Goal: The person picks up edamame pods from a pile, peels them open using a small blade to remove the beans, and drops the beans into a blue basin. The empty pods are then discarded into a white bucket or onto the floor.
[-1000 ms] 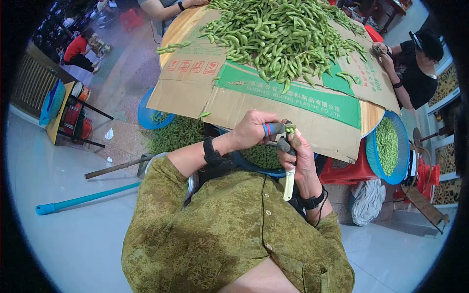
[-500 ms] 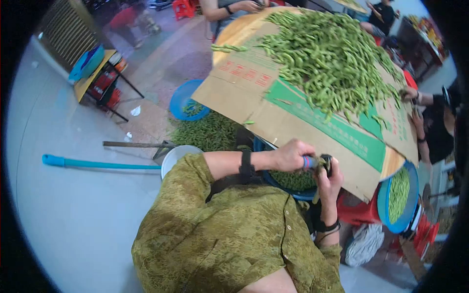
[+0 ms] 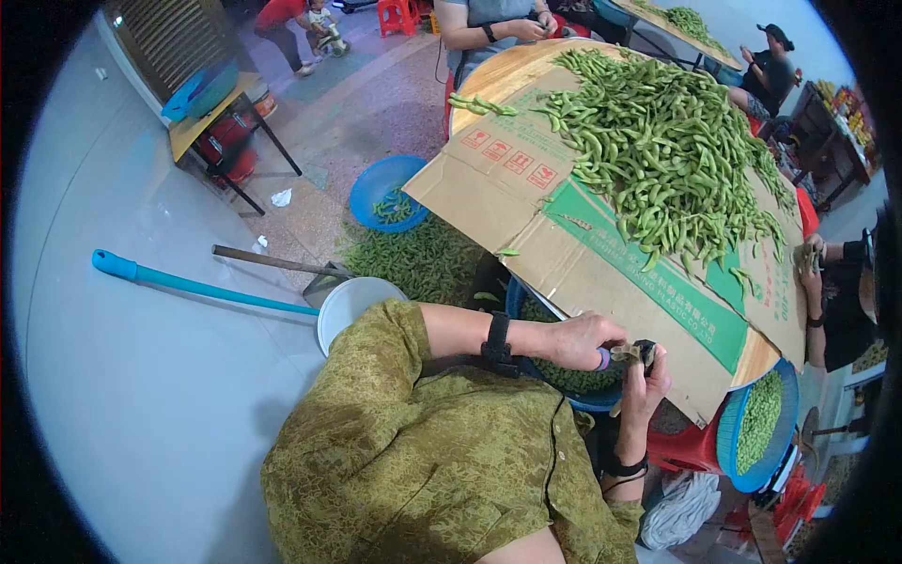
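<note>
Green pods heaped on cardboard, hands busy at the worktop's edge

Green soybean pods (image 3: 662, 155) lie in a wide heap across flattened cardboard (image 3: 526, 211) that covers a round wooden worktop (image 3: 489, 75). Below its near edge sits a blue basin (image 3: 564, 381) holding more pods, and a second blue basin (image 3: 756, 428) of pods stands at the right. Loose pods also spread over the floor (image 3: 413, 258) beside a smaller blue bowl (image 3: 385, 193) and a white bucket (image 3: 348, 305). A teal-handled pole (image 3: 202, 287) lies on the pale tiles.

The person in an olive patterned shirt (image 3: 442, 461) works just over the near basin. The left hand (image 3: 583, 340), with a black wrist strap, has its fingers curled together round something with a blue-taped grip; what it is cannot be told. The right hand (image 3: 644, 376) meets it, fingers pinching a small dark tool (image 3: 639, 353) with a single pod (image 3: 622, 355) held between the two hands.

Other people sit around the worktop: one at the far side (image 3: 498, 23), another's hands at the right edge (image 3: 808, 263).
</note>
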The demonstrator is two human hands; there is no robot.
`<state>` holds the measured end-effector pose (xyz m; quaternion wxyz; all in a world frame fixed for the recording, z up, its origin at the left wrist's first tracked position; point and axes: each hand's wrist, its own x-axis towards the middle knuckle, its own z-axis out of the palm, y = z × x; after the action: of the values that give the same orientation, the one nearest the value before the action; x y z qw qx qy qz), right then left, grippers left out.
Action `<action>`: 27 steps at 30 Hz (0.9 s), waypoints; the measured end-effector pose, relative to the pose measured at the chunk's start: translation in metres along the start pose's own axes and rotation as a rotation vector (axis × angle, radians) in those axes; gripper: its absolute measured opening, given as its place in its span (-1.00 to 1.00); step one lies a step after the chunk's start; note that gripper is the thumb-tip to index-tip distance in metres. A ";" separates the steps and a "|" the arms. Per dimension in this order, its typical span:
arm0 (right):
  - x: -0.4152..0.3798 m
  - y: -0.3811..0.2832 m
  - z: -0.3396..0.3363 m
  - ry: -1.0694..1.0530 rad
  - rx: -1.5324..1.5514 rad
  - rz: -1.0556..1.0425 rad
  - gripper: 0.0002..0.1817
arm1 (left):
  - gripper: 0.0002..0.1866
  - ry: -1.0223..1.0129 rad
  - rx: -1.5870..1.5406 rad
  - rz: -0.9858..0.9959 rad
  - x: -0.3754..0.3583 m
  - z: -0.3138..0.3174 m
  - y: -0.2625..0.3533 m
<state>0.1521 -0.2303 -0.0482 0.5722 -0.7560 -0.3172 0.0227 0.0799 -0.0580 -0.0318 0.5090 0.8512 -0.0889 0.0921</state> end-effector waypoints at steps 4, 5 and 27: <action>-0.004 0.006 -0.003 -0.011 0.057 0.067 -0.92 | -0.75 0.022 -0.075 -0.020 -0.002 -0.004 0.015; -0.006 0.008 -0.003 -0.028 0.105 0.109 -0.92 | -0.75 0.069 -0.132 -0.014 -0.002 0.001 0.010; 0.008 -0.019 0.002 -0.164 0.314 0.155 -0.90 | -0.87 -0.182 0.439 -0.021 -0.004 -0.110 0.003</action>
<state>0.1491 -0.2216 -0.0300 0.6520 -0.6750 -0.2959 0.1777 0.0681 0.0380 0.0205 0.3024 0.9472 -0.1037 0.0267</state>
